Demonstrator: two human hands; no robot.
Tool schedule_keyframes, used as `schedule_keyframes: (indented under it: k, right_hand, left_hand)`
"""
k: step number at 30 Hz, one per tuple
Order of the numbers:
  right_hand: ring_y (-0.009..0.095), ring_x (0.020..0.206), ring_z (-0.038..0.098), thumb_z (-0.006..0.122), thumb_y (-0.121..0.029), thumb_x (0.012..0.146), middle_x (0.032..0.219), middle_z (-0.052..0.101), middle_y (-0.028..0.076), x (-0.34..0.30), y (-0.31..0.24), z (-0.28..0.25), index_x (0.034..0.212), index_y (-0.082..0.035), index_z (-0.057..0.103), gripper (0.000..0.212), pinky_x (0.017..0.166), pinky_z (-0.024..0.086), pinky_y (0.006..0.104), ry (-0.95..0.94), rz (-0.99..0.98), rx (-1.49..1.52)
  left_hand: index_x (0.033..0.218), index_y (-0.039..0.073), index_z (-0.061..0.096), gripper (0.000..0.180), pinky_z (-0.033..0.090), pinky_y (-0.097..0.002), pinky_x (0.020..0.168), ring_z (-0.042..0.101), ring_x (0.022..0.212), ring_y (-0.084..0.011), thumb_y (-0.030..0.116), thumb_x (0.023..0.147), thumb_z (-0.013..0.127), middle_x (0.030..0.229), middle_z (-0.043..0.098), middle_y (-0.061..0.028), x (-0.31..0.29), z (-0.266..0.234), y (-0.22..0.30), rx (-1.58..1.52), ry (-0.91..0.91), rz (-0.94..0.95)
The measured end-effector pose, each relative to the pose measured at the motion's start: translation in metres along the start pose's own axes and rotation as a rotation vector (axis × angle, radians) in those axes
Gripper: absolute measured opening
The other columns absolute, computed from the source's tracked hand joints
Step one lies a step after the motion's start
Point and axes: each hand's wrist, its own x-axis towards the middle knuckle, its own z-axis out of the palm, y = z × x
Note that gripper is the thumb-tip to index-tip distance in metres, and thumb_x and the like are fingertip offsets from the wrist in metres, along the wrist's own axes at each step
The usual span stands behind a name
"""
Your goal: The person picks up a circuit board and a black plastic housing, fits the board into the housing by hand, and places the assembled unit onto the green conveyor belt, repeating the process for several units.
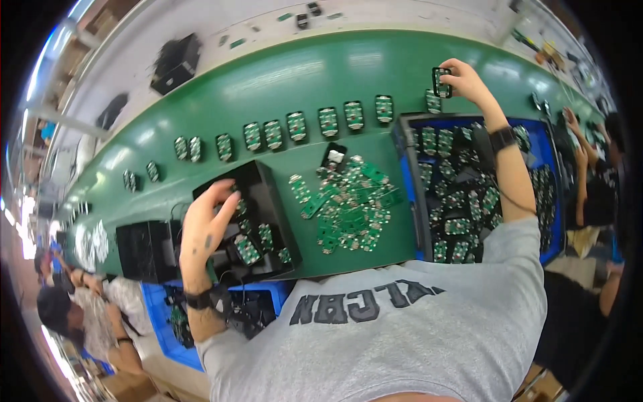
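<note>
My right hand (463, 79) reaches over the back right of the green bench and grips a circuit board in a black housing (441, 82) between thumb and fingers. Just below it another housed circuit board (433, 101) lies on the bench. My left hand (206, 218) is over a black box (271, 194), its thumb and fingers curled toward each other near the box's far left side. Whatever sits between those fingertips is too small to make out. Several housed circuit boards (247, 248) lie in that box below the hand.
A loose pile of bare green circuit boards (355, 208) covers the bench's middle. Housed boards (296, 125) form a curved row behind it. At right stands a blue tray (410, 181) full of them. Below left is a blue crate (159, 315). Co-workers (87, 315) sit at both sides.
</note>
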Motion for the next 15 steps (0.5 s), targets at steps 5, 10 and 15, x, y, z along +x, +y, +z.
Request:
schedule_keyframes:
  k: [5, 10, 15]
  right_hand:
    - [0.017, 0.072, 0.060, 0.070, -0.013, 0.078, 0.088, 0.065, 0.008, 0.025, 0.097, -0.043, 0.112, -0.005, 0.060, 0.037, 0.060, 0.049, 0.0321, 0.014, 0.133, -0.315]
    - [0.022, 0.078, 0.063, 0.070, -0.010, 0.076, 0.089, 0.067, 0.014, 0.035, 0.112, -0.042, 0.114, 0.000, 0.062, 0.040, 0.061, 0.052, 0.0367, -0.052, 0.129, -0.380]
    - [0.022, 0.082, 0.064, 0.071, -0.007, 0.078, 0.096, 0.068, 0.014, 0.029, 0.090, -0.031, 0.109, 0.002, 0.064, 0.033, 0.065, 0.054, 0.0368, -0.088, 0.154, -0.231]
  left_hand:
    - [0.113, 0.001, 0.062, 0.035, 0.051, -0.0352, 0.074, 0.062, 0.076, -0.0262, 0.021, 0.085, 0.068, 0.101, 0.060, -0.0131, -0.027, 0.008, -0.057, 0.417, 0.173, -0.001]
    - [0.117, 0.003, 0.060, 0.040, 0.051, -0.0363, 0.073, 0.062, 0.078, -0.0254, 0.020, 0.082, 0.070, 0.106, 0.056, -0.0137, -0.035, 0.021, -0.074, 0.591, 0.246, 0.054]
    - [0.124, 0.004, 0.056, 0.048, 0.052, -0.0383, 0.079, 0.064, 0.089, -0.0288, 0.021, 0.081, 0.070, 0.122, 0.056, -0.0180, -0.026, 0.030, -0.089, 0.677, 0.309, 0.093]
